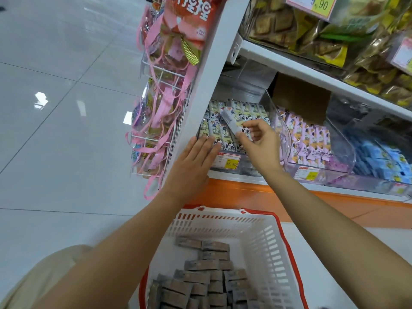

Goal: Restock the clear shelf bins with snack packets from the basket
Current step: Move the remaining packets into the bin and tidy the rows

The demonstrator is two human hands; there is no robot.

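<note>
A clear shelf bin on the lower shelf holds rows of yellow-white snack packets. My right hand pinches one such snack packet by its end, tilted just above the rows. My left hand lies flat, fingers together, on the bin's front left edge, holding nothing. Below, a white basket with a red rim holds several grey-brown packets.
To the right sit clear bins of pink packets and blue packets. A yellow price tag fronts the bin. The upper shelf overhangs. A wire rack of pink-ribboned bags hangs left of the white upright.
</note>
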